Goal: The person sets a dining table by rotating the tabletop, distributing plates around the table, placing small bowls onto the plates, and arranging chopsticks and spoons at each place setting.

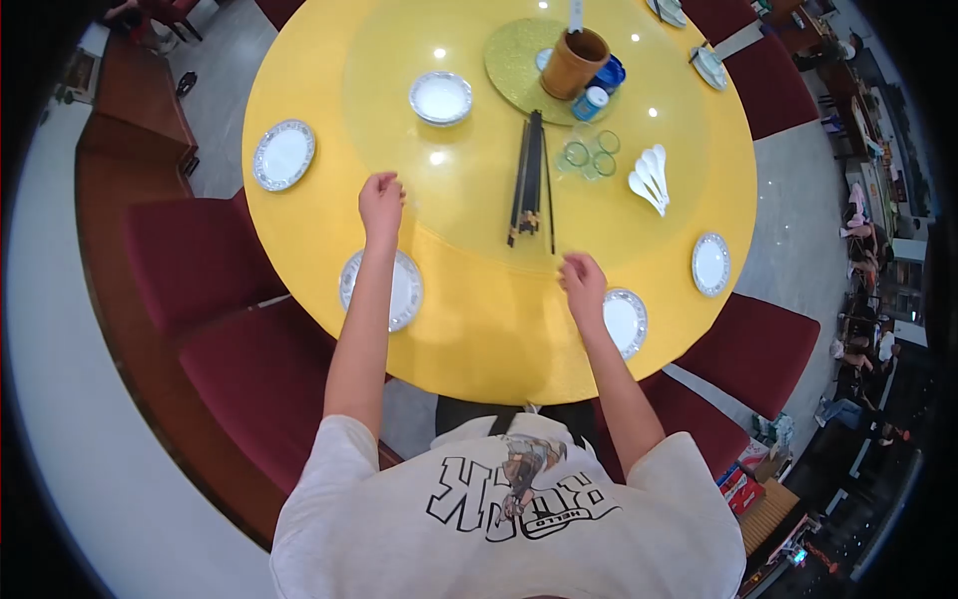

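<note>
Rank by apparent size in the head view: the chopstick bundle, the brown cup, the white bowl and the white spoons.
1. Chopstick bundle, longest by far.
2. Brown cup and white bowl: look about alike, so not ranked apart.
3. White spoons, a slightly smaller cluster.

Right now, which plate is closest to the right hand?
The plate at the table's near edge, just beside the right hand; the other plates lie farther off.

White spoons (651,178), brown cup (575,62), red chairs (196,258) around.
</note>
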A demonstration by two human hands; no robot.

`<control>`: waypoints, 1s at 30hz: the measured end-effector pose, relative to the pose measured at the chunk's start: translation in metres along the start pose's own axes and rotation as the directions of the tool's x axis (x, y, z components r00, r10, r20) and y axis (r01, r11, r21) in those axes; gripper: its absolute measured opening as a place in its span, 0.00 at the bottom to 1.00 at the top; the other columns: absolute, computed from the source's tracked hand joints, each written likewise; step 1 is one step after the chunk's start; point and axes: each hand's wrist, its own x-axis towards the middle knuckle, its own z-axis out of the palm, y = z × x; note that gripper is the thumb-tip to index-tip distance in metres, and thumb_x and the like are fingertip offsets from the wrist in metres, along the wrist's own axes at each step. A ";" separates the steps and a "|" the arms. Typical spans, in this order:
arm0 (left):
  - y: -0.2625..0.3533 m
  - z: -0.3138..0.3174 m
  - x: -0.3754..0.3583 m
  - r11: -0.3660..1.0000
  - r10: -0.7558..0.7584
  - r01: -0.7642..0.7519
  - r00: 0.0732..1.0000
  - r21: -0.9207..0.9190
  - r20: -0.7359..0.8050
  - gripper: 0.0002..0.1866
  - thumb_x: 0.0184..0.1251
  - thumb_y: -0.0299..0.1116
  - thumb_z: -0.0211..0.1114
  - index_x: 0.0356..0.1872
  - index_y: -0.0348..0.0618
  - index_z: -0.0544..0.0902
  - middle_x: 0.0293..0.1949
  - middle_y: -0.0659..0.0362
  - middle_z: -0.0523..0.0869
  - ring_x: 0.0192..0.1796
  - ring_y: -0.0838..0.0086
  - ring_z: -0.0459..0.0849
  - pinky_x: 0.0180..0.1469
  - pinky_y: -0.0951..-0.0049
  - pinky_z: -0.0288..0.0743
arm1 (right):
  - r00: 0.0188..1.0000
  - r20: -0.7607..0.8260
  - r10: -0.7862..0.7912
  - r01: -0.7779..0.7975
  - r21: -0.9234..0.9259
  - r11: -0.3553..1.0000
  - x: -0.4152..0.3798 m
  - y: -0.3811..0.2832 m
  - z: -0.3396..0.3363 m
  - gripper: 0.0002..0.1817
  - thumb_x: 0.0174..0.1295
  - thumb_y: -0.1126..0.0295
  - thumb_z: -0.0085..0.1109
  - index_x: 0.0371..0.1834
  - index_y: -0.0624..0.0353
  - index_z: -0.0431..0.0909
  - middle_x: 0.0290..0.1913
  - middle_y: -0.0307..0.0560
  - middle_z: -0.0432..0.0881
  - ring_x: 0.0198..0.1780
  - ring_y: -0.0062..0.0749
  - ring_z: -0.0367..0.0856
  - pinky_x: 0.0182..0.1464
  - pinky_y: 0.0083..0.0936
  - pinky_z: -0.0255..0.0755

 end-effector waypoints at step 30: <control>0.024 0.051 0.151 0.965 0.058 -0.131 0.953 0.229 0.298 0.04 0.50 0.25 0.64 0.25 0.34 0.80 0.20 0.56 0.84 0.22 0.76 0.84 0.27 0.78 0.78 | 0.952 -0.157 -0.263 0.125 -0.582 0.803 0.193 -0.100 0.227 0.18 0.53 0.66 0.63 0.46 0.65 0.79 0.34 0.48 0.84 0.36 0.32 0.82 0.41 0.28 0.74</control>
